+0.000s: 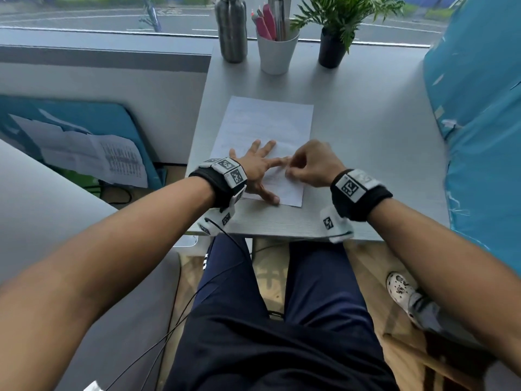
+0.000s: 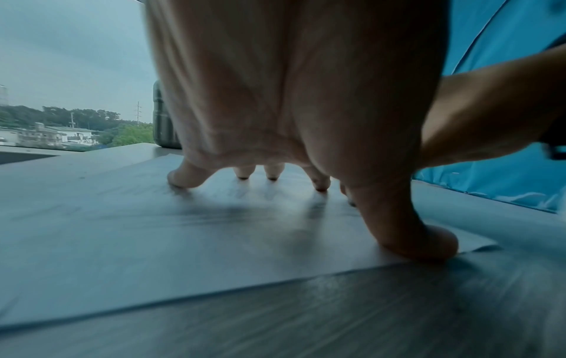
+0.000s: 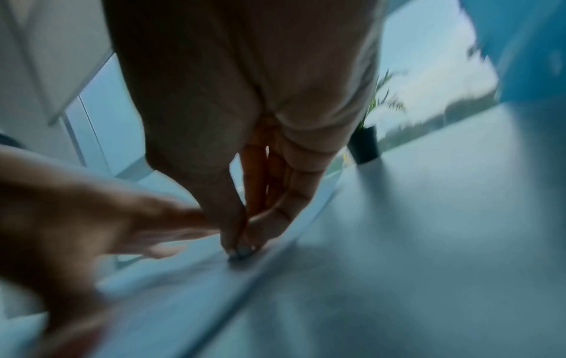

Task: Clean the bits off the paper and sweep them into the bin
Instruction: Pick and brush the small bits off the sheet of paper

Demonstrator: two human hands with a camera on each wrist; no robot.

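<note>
A white sheet of paper [image 1: 267,125] lies on the grey table [image 1: 366,136], its near end under both hands. My left hand [image 1: 258,165] rests flat on the paper's near left part with fingers spread; in the left wrist view its fingertips [image 2: 183,179] and thumb press the sheet [image 2: 153,242]. My right hand [image 1: 290,169] hovers over the near right part, fingers curled. In the blurred right wrist view its thumb and fingertips [image 3: 240,250] pinch together on the paper [image 3: 183,278] round something small and dark. Loose bits are too small to make out.
A steel bottle [image 1: 231,29], a white cup of pens [image 1: 277,52] and a potted plant [image 1: 332,49] stand at the table's far edge. Blue sheeting [image 1: 479,122] borders the right side, a grey partition [image 1: 112,80] the left. My knees are below the near edge [image 1: 282,235].
</note>
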